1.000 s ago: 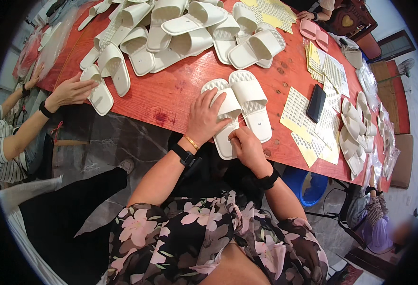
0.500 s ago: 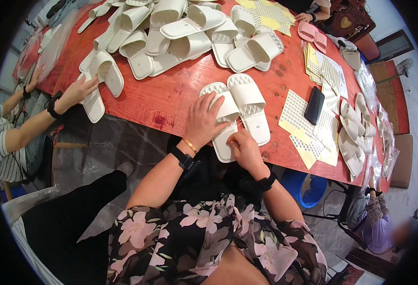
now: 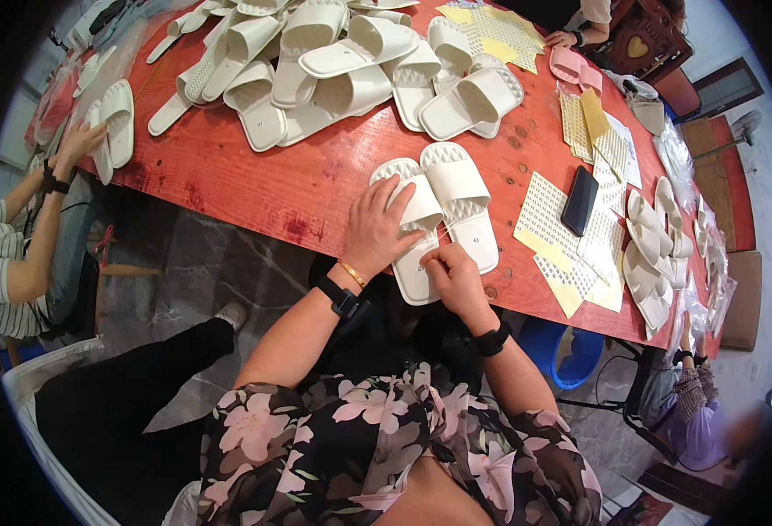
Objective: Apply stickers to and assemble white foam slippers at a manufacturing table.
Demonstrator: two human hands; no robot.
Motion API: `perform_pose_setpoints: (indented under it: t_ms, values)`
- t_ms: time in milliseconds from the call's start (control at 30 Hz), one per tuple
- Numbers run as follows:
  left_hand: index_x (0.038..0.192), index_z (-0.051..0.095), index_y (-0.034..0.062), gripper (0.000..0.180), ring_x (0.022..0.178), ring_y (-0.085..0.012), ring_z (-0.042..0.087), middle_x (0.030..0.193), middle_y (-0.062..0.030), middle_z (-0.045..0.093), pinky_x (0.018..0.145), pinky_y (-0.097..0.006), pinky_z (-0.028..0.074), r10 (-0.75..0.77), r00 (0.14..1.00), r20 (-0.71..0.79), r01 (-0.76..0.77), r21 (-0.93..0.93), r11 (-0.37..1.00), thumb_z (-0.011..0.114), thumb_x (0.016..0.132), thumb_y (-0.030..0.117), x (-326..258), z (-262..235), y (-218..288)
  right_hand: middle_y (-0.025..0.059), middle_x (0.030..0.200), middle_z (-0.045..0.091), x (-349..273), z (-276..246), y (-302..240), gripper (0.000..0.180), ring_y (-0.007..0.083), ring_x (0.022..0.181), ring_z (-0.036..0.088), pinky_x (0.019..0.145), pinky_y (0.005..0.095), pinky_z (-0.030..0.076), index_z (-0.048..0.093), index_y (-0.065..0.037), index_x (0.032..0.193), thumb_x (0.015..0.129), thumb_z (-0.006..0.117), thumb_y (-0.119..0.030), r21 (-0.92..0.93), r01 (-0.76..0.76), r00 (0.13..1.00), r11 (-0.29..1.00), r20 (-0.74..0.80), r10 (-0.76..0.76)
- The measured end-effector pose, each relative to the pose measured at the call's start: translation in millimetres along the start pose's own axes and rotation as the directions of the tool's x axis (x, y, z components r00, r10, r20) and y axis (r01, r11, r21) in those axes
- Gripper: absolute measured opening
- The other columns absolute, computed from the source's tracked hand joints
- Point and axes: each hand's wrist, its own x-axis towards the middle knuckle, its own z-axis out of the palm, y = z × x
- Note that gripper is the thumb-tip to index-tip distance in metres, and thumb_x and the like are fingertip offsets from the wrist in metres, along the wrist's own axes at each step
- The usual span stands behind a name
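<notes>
Two white slide slippers lie side by side at the table's near edge, joined by thin pale strands. My left hand [image 3: 379, 223] grips the left slipper [image 3: 415, 280], its fingers over the strap and its thumb at the opening. On that slipper's insole, near the heel, my right hand [image 3: 452, 276] presses with thumb and fingertips pinched together; what they hold, if anything, is hidden. The right slipper [image 3: 472, 237] shows a small dark printed mark on its insole and is not held.
A heap of white slippers [image 3: 342, 57] covers the far side of the red table [image 3: 254, 193]. To the right lie yellow sticker sheets [image 3: 544, 223], a black phone [image 3: 580, 200] and more white slippers [image 3: 649, 263]. A co-worker's hand [image 3: 83, 140] holds slippers at the left; a blue bin [image 3: 570, 355] stands below.
At the left, the co-worker's hands have carried a pair of slippers away to the left. A yellow sheet at the far right has shifted. My own hands have barely moved.
</notes>
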Motion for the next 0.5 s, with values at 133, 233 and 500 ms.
perform_pose_setpoints:
  t_ms: [133, 233, 500]
  values:
    - [0.140, 0.048, 0.0120, 0.078, 0.129, -0.0343, 0.043, 0.140, -0.0144, 0.047, 0.107, -0.047, 0.035, -0.005, 1.000, 0.002, 0.005, 0.001, 1.000, 0.080, 0.074, 0.038, -1, 1, -2, 0.0132, 0.084, 0.060, -1, 5, 0, 0.007, 0.0283, 0.084, 0.060, 0.076, 0.0360, 0.048, 0.068, -0.001, 0.086, 0.085, 0.062, -0.002, -0.104, 0.076, 0.997, 0.992, 0.026, -0.074]
    - [0.140, 0.048, 0.0120, 0.078, 0.129, -0.0346, 0.043, 0.139, -0.0145, 0.047, 0.107, -0.048, 0.035, -0.009, 1.000, 0.009, 0.009, -0.005, 1.000, 0.080, 0.073, 0.038, 4, 0, -3, 0.0133, 0.085, 0.061, 4, -2, -1, 0.007, 0.0292, 0.084, 0.060, 0.077, 0.0362, 0.048, 0.068, 0.000, 0.086, 0.085, 0.061, -0.002, -0.074, 0.053, 0.998, 0.996, 0.047, -0.049]
    - [0.139, 0.050, 0.0103, 0.078, 0.130, -0.0379, 0.043, 0.142, -0.0171, 0.045, 0.107, -0.049, 0.036, -0.040, 0.998, 0.047, 0.041, -0.007, 0.999, 0.079, 0.074, 0.041, 4, -1, -2, 0.0192, 0.086, 0.061, 3, 3, -1, 0.006, 0.0378, 0.086, 0.059, 0.076, 0.0433, 0.048, 0.066, -0.001, 0.084, 0.086, 0.063, -0.005, -0.163, 0.155, 0.988, 0.974, 0.022, -0.154]
